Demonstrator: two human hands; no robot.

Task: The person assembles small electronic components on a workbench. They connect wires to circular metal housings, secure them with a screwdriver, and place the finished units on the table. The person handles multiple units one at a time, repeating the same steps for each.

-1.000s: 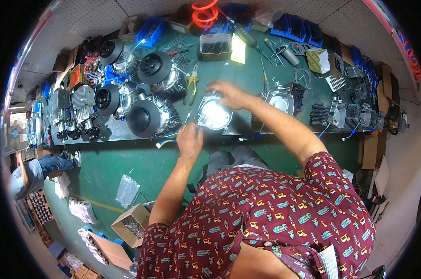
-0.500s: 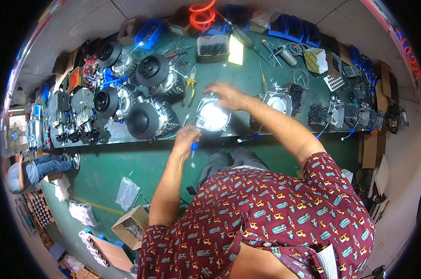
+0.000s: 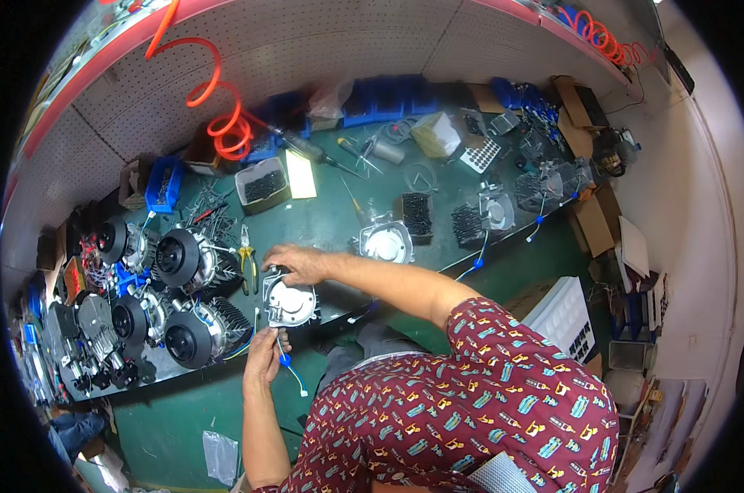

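Metal housing (image 3: 294,306) sits right at the bench's (image 3: 310,220) front edge, right hand (image 3: 298,264) draped over its far rim (clamped or merely resting, I can't tell), left hand (image 3: 263,355) seemingly pinched on the cable (image 3: 286,360) by the near corner. Firm bracing and a slack cable should serve best! Pliers (image 3: 247,260) crowd the left; beyond the knuckles, bare bench gives room.
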